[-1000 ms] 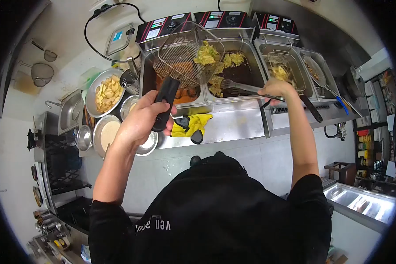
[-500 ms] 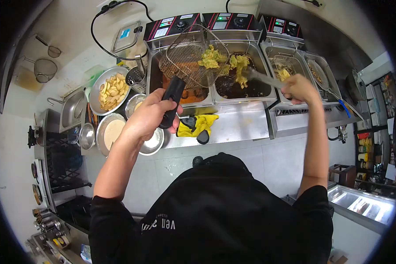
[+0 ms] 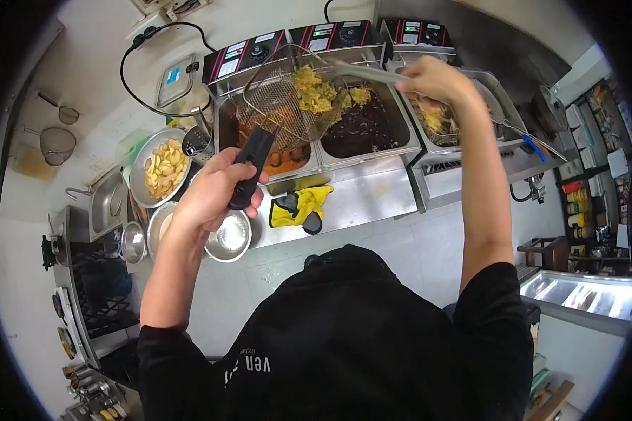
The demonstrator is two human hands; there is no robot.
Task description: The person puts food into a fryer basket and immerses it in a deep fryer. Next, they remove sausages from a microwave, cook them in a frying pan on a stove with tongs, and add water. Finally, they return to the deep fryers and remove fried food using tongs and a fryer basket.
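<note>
My left hand (image 3: pixel 214 186) is closed round the black handle of a wire fryer basket (image 3: pixel 270 88), held tilted over the fryer vats. A clump of yellow-green battered food (image 3: pixel 314 91) lies in its mesh, and a smaller piece (image 3: pixel 360 95) is by the basket's right edge. My right hand (image 3: pixel 439 81) grips metal tongs (image 3: pixel 369 73), which reach left to the basket's far rim; their tips are blurred. Below is a vat of dark oil (image 3: pixel 365 130). The left vat (image 3: pixel 281 158) holds orange-brown oil, partly hidden by the basket.
A bowl of sliced potato-like pieces (image 3: pixel 165 168) stands left of the fryers, near several metal bowls. On the front ledge lies a yellow-and-black cloth or glove (image 3: pixel 302 206). Another fryer vat with a basket of food (image 3: pixel 439 123) is at right, beside a long-handled skimmer (image 3: pixel 516 128).
My right hand and the tongs have moved up and away over the vats. More battered food is in the basket, and less shows over the dark oil. The view has shifted slightly.
</note>
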